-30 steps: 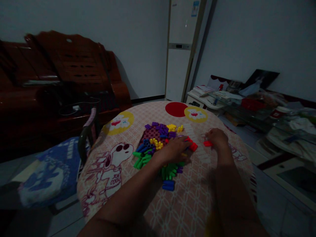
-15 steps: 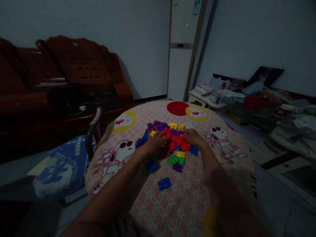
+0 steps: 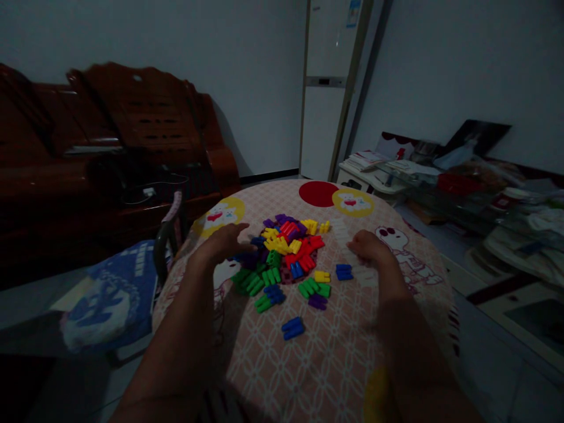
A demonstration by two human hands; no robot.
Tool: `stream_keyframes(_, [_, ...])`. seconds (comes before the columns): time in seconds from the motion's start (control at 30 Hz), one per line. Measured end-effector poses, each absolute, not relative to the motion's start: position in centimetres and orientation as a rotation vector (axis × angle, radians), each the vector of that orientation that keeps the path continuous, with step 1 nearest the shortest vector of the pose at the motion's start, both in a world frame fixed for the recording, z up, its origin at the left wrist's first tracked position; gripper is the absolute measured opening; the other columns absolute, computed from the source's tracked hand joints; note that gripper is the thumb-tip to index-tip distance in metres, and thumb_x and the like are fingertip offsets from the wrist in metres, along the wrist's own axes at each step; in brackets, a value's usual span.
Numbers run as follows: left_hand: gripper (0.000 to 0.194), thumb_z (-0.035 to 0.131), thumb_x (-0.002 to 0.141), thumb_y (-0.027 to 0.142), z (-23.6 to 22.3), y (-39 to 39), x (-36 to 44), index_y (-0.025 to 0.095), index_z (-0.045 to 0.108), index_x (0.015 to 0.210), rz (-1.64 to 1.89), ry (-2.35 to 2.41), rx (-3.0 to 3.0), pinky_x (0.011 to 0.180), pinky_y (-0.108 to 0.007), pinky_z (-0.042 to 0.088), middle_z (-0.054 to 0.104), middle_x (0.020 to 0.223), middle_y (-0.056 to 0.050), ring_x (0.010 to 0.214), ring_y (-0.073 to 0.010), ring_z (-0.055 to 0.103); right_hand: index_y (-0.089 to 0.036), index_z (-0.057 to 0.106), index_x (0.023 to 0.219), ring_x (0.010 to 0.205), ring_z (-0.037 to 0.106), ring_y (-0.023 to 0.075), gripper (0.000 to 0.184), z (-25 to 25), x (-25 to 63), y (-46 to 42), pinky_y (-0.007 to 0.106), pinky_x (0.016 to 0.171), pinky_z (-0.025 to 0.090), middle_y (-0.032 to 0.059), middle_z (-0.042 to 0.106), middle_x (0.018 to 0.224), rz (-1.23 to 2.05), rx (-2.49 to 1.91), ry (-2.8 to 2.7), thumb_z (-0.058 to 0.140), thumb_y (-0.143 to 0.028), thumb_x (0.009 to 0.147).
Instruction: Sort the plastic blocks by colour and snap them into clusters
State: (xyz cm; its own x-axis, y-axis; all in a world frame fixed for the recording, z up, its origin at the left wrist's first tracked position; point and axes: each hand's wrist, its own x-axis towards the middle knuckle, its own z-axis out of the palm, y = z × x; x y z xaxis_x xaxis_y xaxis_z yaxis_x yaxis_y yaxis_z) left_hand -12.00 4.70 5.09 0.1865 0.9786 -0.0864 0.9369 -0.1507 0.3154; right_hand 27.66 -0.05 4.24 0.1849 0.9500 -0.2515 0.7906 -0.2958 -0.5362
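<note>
A pile of plastic building blocks lies on the round table, with red blocks [image 3: 305,254], yellow blocks [image 3: 282,244], purple blocks [image 3: 282,220] and green blocks [image 3: 254,281] close together. To the left of the pile is my left hand [image 3: 220,244], its fingers spread and holding nothing, nearest the dark blue blocks [image 3: 258,242]. My right hand [image 3: 366,245] is off to the right of the pile with its fingers curled in; whether anything is inside them is hidden. Just below it lies a blue block [image 3: 344,272]. Another blue block [image 3: 293,328] sits apart, nearer to me.
A patterned cloth [image 3: 304,364] covers the table. At the left stand a chair with a blue cushion [image 3: 114,288] and a wooden sofa [image 3: 150,123]. A cluttered glass-topped stand [image 3: 467,205] is at the right. A tall white cabinet-shaped appliance [image 3: 324,129] stands behind.
Both hands have moved off the pile, the left one leftward and the right one rightward. The blocks they covered now show, with red and yellow ones rearranged on top.
</note>
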Motion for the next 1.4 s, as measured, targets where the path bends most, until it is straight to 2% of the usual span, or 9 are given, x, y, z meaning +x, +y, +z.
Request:
stream_keyframes(0.2, [0.101, 0.082, 0.056, 0.056, 2.9, 1.9, -13.0, 0.025, 0.049, 0.147, 0.009, 1.799, 2.133, 0.098, -0.040, 0.051, 0.067, 0.129, -0.015, 0.117, -0.0360, 0.064, -0.018, 0.059, 0.062, 0.042, 0.061, 0.0206, 0.031, 3.8, 24.6, -0.8, 0.029, 0.046, 0.051, 0.0058, 0.057, 0.041, 1.352, -2.058, -1.739, 0.064, -0.033, 0.088])
stream_keyframes(0.33, [0.095, 0.080, 0.063, 0.047, 1.8, 2.0, -9.9, 0.025, 0.046, 0.148, 0.151, 1.757, 2.208, 0.099, -0.039, 0.050, 0.065, 0.132, -0.013, 0.119, -0.0335, 0.062, -0.019, 0.063, 0.085, 0.040, 0.059, 0.0173, 0.014, 2.0, 20.7, -0.6, 0.026, 0.043, 0.051, -0.0029, 0.059, 0.045, 1.469, -1.627, -1.779, 0.069, -0.032, 0.083])
stream_keyframes(0.53, [0.080, 0.073, 0.072, 0.026, 2.4, 4.4, -5.8, 0.019, 0.048, 0.147, 0.471, 1.657, 2.255, 0.106, -0.042, 0.047, 0.062, 0.135, -0.014, 0.124, -0.0328, 0.060, -0.018, 0.066, 0.112, 0.054, 0.067, 0.0142, 0.032, 1.1, 17.9, -1.0, 0.020, 0.049, 0.054, -0.0035, 0.066, 0.059, 1.574, -1.249, -1.740, 0.069, -0.026, 0.081])
stream_keyframes(0.63, [0.079, 0.071, 0.071, 0.021, 2.8, 5.6, -3.8, 0.017, 0.049, 0.147, 0.655, 1.478, 2.279, 0.112, -0.045, 0.044, 0.059, 0.142, -0.013, 0.131, -0.0329, 0.056, -0.018, 0.067, 0.109, 0.058, 0.068, 0.0139, 0.031, 1.8, 18.5, -1.1, 0.019, 0.050, 0.054, -0.0012, 0.070, 0.065, 1.637, -1.180, -1.698, 0.070, -0.028, 0.080])
stream_keyframes(0.83, [0.075, 0.066, 0.076, 0.021, 2.4, 5.6, 0.4, 0.018, 0.045, 0.149, 0.678, 1.102, 2.424, 0.119, -0.051, 0.035, 0.051, 0.150, -0.015, 0.139, -0.0322, 0.047, -0.016, 0.060, 0.069, 0.039, 0.057, 0.0105, 0.022, 2.9, 22.3, 0.7, 0.017, 0.034, 0.043, 0.0010, 0.064, 0.053, 1.262, -1.443, -1.444, 0.067, -0.032, 0.082])
stream_keyframes(1.0, [0.087, 0.075, 0.076, 0.028, 2.2, 1.3, 2.1, 0.021, 0.037, 0.154, 0.528, 0.890, 2.558, 0.121, -0.052, 0.032, 0.031, 0.163, -0.017, 0.149, -0.0351, 0.033, -0.016, 0.062, 0.082, 0.047, 0.062, 0.0103, 0.008, 1.9, 24.7, 1.9, 0.018, 0.043, 0.049, -0.0005, 0.066, 0.061, 0.960, -1.458, -1.066, 0.063, -0.023, 0.084])
stream_keyframes(1.13, [0.096, 0.082, 0.068, 0.030, 1.7, -1.8, 1.9, 0.032, 0.039, 0.154, 0.292, 0.978, 2.695, 0.116, -0.070, 0.022, 0.015, 0.169, -0.014, 0.152, -0.0463, 0.016, -0.015, 0.062, 0.085, 0.047, 0.061, 0.0097, 0.003, 0.8, 25.0, 2.0, 0.019, 0.046, 0.052, -0.0007, 0.066, 0.062, 0.963, -1.474, -0.970, 0.062, -0.018, 0.084])
stream_keyframes(1.23, [0.087, 0.080, 0.068, 0.029, 1.0, -1.9, 0.7, 0.034, 0.046, 0.148, 0.206, 1.100, 2.708, 0.114, -0.073, 0.021, 0.016, 0.169, -0.012, 0.151, -0.0474, 0.016, -0.015, 0.061, 0.083, 0.046, 0.062, 0.0100, 0.002, 0.3, 25.0, 1.8, 0.019, 0.046, 0.052, -0.0010, 0.064, 0.060, 0.987, -1.492, -0.961, 0.061, -0.014, 0.085])
stream_keyframes(1.4, [0.061, 0.066, 0.073, 0.011, 1.3, 1.7, -2.2, 0.025, 0.062, 0.132, 0.372, 1.210, 2.673, 0.120, -0.057, 0.029, 0.034, 0.162, -0.011, 0.148, -0.0381, 0.031, -0.014, 0.061, 0.082, 0.045, 0.062, 0.0103, 0.009, 0.2, 25.0, 1.7, 0.019, 0.046, 0.052, -0.0012, 0.063, 0.055, 1.010, -1.498, -0.901, 0.056, -0.009, 0.088])
